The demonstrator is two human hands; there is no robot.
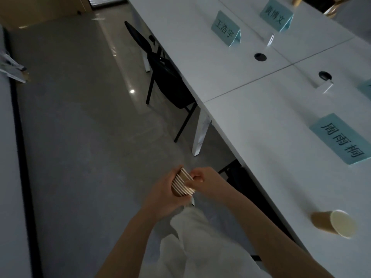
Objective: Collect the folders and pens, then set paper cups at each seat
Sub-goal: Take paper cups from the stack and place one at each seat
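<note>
The stack of cups [183, 184] lies on its side over the floor, rims pointing right toward the bench [261, 121], which is nearer the right arm. The left hand [166, 189] wraps around the stack's bottom end; the right hand [202, 180] pinches the outermost rim, likely to pull one free. One cup [334, 223] already stands on the bench near a name card [341, 138].

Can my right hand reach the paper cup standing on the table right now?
Probably yes: the paper cup stands near the table edge, nothing between. But the right hand is pinching the cup stack the left hand holds.
</note>
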